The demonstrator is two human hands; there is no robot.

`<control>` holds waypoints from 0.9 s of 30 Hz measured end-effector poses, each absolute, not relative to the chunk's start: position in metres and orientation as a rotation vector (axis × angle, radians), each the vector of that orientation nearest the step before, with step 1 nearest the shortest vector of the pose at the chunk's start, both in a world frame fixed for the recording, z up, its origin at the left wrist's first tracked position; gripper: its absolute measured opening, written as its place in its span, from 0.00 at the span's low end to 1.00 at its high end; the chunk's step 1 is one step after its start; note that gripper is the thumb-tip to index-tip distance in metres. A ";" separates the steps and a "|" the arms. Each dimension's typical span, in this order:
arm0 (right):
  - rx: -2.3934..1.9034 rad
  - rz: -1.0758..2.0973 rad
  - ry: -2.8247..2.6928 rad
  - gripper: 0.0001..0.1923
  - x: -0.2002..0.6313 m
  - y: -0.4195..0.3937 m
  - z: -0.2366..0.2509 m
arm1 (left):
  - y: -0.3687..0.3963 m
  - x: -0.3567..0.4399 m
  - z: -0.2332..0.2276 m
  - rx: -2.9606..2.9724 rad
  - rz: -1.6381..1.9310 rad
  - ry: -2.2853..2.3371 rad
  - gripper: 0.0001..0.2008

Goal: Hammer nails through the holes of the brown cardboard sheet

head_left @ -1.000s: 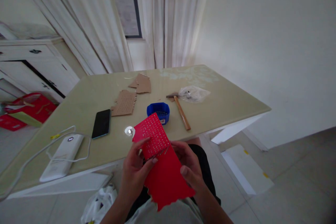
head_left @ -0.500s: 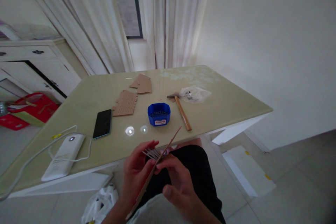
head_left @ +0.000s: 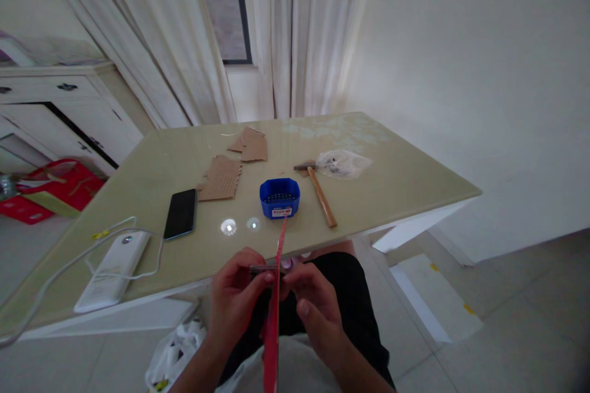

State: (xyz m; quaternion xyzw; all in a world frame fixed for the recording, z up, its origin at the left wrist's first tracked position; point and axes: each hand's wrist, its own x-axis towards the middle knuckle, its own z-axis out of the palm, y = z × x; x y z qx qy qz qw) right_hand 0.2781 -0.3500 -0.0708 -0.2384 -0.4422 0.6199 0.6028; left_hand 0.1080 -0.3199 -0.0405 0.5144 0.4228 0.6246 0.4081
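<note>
A piece of cardboard [head_left: 271, 344] with a red face stands nearly edge-on between my hands, above my lap. Several thin grey metal rods that look like nails [head_left: 258, 269] stick out of its left side. My left hand [head_left: 237, 295] is closed about the rods, its thumb against the cardboard. On the other side, my right hand [head_left: 318, 307] has its fingertips bent against the sheet near the rods, with the thumb held apart. What lies under the right fingertips is hidden. Just beyond the cardboard's top end is a blue plastic box [head_left: 279, 189] with holes in its bottom.
A hammer [head_left: 321, 198] lies right of the box, its head by a clear plastic bag [head_left: 345, 164]. Left are a perforated cardboard sheet [head_left: 221, 178], torn cardboard pieces [head_left: 253, 146], a phone [head_left: 180, 214] and a white power bank [head_left: 108, 279] with a cable. The table edge faces me.
The cardboard has turned from a slant to nearly upright, edge-on, and its red face now shows. The rods have swung to lie level. Both hands keep their places on it.
</note>
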 end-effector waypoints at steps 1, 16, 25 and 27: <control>-0.619 1.440 -0.998 0.17 0.277 -0.347 -0.073 | -0.320 0.108 -0.041 1.245 1.594 1.089 0.12; -0.782 1.724 -0.519 0.26 0.275 -0.339 -0.058 | -0.320 0.100 -0.064 1.074 1.568 0.967 0.20; -0.946 1.455 -0.499 0.27 0.309 -0.262 -0.055 | -0.248 0.070 -0.066 1.765 1.438 1.169 0.22; -0.899 1.366 -0.445 0.29 0.312 -0.231 -0.053 | -0.214 0.068 -0.069 1.739 1.537 1.256 0.38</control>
